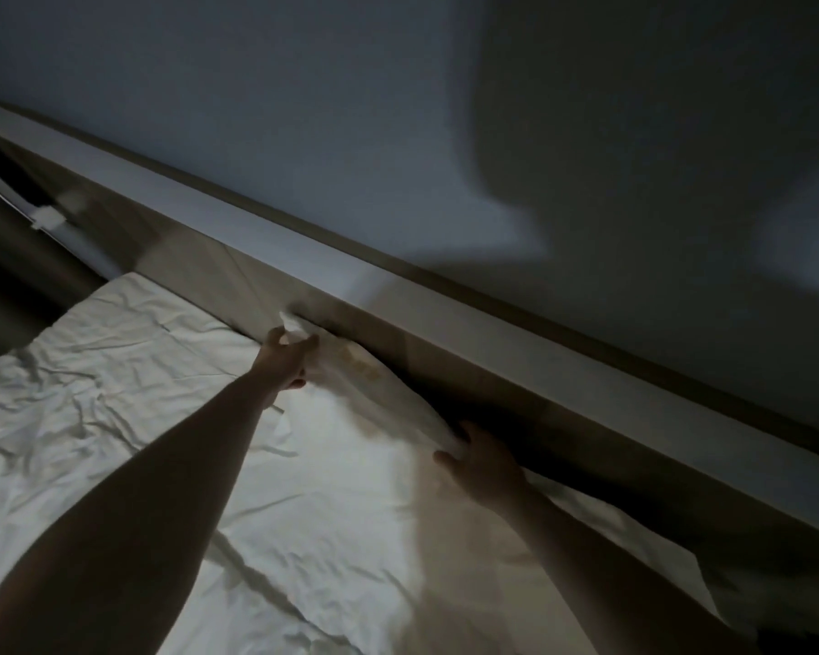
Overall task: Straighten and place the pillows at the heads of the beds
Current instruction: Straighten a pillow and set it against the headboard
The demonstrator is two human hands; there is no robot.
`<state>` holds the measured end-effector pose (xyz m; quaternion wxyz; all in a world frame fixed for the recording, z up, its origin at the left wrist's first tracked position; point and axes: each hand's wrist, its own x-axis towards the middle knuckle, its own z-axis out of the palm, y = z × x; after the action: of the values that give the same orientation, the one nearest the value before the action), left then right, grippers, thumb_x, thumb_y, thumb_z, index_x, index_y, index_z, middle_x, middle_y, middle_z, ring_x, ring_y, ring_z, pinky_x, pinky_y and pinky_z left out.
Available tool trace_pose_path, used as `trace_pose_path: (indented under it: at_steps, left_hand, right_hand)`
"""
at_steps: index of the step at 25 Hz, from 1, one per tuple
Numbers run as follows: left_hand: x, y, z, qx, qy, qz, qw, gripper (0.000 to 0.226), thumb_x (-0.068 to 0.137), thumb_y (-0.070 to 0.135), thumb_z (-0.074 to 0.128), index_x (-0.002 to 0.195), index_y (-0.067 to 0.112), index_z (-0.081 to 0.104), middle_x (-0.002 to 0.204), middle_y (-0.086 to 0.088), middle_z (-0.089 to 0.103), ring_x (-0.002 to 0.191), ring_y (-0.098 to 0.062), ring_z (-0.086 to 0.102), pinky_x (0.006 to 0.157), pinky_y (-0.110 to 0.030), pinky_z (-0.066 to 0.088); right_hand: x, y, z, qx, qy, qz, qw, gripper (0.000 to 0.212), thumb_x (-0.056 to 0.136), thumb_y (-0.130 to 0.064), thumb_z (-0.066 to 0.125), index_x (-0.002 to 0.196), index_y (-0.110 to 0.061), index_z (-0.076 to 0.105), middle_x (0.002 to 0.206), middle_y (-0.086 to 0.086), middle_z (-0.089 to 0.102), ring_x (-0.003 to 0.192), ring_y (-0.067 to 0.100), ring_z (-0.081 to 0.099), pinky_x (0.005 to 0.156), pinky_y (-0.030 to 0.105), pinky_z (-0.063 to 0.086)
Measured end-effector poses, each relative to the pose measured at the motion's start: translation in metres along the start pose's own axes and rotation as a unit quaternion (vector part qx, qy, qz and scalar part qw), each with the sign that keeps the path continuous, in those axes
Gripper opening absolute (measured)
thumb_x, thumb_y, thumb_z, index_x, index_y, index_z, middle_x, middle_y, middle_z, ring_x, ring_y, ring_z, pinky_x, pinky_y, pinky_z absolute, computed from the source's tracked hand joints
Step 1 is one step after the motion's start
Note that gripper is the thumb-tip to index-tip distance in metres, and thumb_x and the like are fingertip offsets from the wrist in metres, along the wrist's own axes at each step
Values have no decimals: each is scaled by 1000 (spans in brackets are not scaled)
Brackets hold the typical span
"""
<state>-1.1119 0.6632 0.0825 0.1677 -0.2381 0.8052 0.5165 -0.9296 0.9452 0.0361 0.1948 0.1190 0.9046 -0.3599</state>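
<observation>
- Dimly lit, a white pillow (351,446) lies at the head of the bed, its far long edge against the wooden headboard (445,366).
- Its cotton case is soft and creased, with faint yellowish marks near the far corner.
- The left hand (287,359) reaches forward and pinches the pillow's far-left corner — a small peak of fabric pokes up between thumb and fingers.
- The right hand (481,465) grips the pillow's far edge by the headboard, fingers curled into the cloth, thumb spread to the left.
- A rumpled white sheet (81,394) covers the mattress — wrinkled in many sharp folds.
- A flat, smooth ledge tops the headboard, and a plain wall (303,111) rises behind it.
</observation>
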Motion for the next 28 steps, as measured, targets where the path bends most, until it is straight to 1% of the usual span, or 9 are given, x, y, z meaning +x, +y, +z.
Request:
trace_pose_path:
  at_steps: [2,4,9,13,17,20,22,25,28]
  left_hand:
    - [0,-3,-10,40,-7,13,999,35,95,24,71,127,14,59,94,-8,61,77,-21,58,62,-30,51]
    - [-10,-5,-23,45,2,37,998,17,96,16,68,112,11,64,87,-10,60,78,-24,57,61,-31,51]
    - [-43,10,-49,-78,18,144,986,5,101,12,62,100,8,60,86,-12,61,77,-21,64,73,-36,59]
    - [-36,27,-23,-61,36,117,991,5,101,8,59,105,9,57,87,-14,59,69,-22,59,65,-36,57]
    - [-19,27,-3,-48,131,60,988,10,102,20,57,108,12,60,100,-19,70,78,-32,69,79,-50,65]
    - [-16,26,-9,-39,136,57,988,16,100,27,58,111,16,58,107,-18,76,83,-33,75,79,-53,65]
    - [-32,22,-9,48,111,90,989,35,94,31,66,125,22,53,114,-5,73,92,-30,73,82,-48,64]
    - [-77,5,13,114,43,172,978,77,91,16,77,152,14,30,124,3,54,99,-25,65,82,-42,60]
    - [-118,-16,46,206,10,272,940,77,86,13,81,151,11,39,135,2,48,96,-20,63,77,-33,56]
  right_hand:
    - [-1,0,0,2,38,-19,999,54,94,-44,66,137,-12,61,131,12,68,125,32,62,100,36,49]
    - [-10,-3,-2,29,82,-36,996,45,94,-40,68,130,-13,67,124,10,72,119,29,65,101,37,50]
    - [-39,-13,-18,128,244,-107,955,20,97,-27,70,109,-14,80,98,3,75,91,20,70,86,36,55]
    - [-32,-10,-20,88,279,-116,949,14,96,-22,72,103,-15,81,96,4,74,74,15,66,72,29,50]
    - [-24,-17,-15,45,281,-159,946,15,97,-18,68,104,-14,80,96,4,77,87,19,72,81,36,60]
    - [-32,-17,-21,71,272,-158,947,22,100,-21,63,118,-15,74,113,1,74,104,16,69,94,34,56]
    - [-48,-4,-26,104,238,-153,954,32,100,-24,63,131,-19,67,131,-4,66,120,10,61,104,29,50]
    - [-89,41,-32,91,219,-109,965,40,98,-31,65,138,-26,59,139,-9,57,130,5,53,109,29,48]
    - [-136,99,-34,64,222,16,973,50,96,-36,66,144,-24,54,143,-5,56,134,13,52,111,39,48]
